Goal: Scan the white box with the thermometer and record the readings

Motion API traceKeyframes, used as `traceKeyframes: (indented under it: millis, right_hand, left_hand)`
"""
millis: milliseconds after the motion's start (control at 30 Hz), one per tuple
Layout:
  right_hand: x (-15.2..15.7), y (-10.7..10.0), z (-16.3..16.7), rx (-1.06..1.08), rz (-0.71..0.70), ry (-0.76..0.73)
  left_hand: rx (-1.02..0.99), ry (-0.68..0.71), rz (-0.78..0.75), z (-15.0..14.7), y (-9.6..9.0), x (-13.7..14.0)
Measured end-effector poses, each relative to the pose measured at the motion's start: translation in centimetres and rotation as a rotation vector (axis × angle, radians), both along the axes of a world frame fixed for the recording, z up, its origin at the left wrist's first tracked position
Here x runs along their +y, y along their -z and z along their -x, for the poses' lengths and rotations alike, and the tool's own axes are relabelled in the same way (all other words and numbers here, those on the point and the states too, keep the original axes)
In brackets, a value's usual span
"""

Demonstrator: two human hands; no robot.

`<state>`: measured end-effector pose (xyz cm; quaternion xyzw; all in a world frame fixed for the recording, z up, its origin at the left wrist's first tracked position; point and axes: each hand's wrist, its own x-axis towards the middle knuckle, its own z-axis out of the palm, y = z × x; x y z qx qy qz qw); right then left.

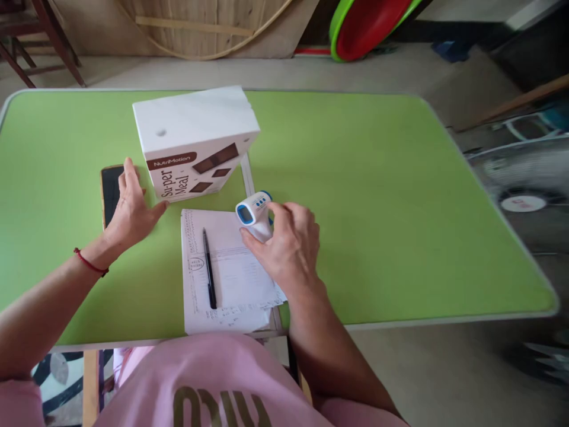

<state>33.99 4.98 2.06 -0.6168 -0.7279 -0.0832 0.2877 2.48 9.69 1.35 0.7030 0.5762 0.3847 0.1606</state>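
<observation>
My right hand [293,246] grips a white and blue infrared thermometer [254,209] above the top right of some papers [240,261]. Its small display faces me, and the fingers hide much of its handle. On the papers lies a black pen [208,270]. My left hand [133,207] has its fingers apart, with the thumb by the lower left corner of a white "NutriMotion Super Meal" box [195,118]; I cannot tell whether it touches. Partly under that hand lies a dark phone [110,193] in a brown-edged case.
Everything lies on a green table [400,207] with a pale rim. Beyond its far edge are a wooden chair [53,44], a round wooden panel [204,26] and a red and green plastic item [368,26]. A fan-like object [522,198] stands off the right edge.
</observation>
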Motion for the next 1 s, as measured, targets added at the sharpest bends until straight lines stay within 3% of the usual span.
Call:
traceKeyframes:
  millis: [100, 167, 233, 333, 433, 533, 633, 767, 1000]
  right_hand:
    - [-0.9, -0.2, 1.7, 0.167, -0.11, -0.268]
    - [-1.7, 0.0, 3.0, 0.229, -0.039, -0.439]
    - [-2.3, 0.3, 4.1, 0.214, 0.065, -0.522]
    - [-2.9, 1.0, 5.1, 0.153, 0.155, -0.539]
    - [-3.0, 1.0, 5.1, 0.167, 0.171, -0.526]
    - [-2.7, 0.1, 4.3, 0.34, 0.205, -0.57]
    - [-2.4, -0.9, 3.3, 0.642, 0.303, -0.629]
    - [-2.6, -0.6, 3.2, 0.996, 0.387, -0.679]
    - [-4.1, 0.2, 4.8, 1.08, 0.507, -0.534]
  left_hand:
    - [-0.067, -0.043, -0.006, -0.3, -1.7, -2.9]
    - [-0.126, 0.003, -0.033, -1.1, -3.0, -5.3]
    - [-0.106, 0.165, -0.016, -2.1, -3.9, -7.6]
    - [0.138, 0.411, -0.107, -3.5, -4.2, -10.3]
    - [0.371, 0.558, -0.248, -4.4, -3.7, -11.6]
    - [0.462, 0.564, -0.253, -4.8, -3.1, -11.8]
    - [0.513, 0.547, -0.234, -4.8, -2.8, -11.8]
    - [0.578, 0.553, -0.2, -4.6, -2.4, -12.2]
    - [0.697, 0.587, -0.086, -4.7, -2.1, -12.6]
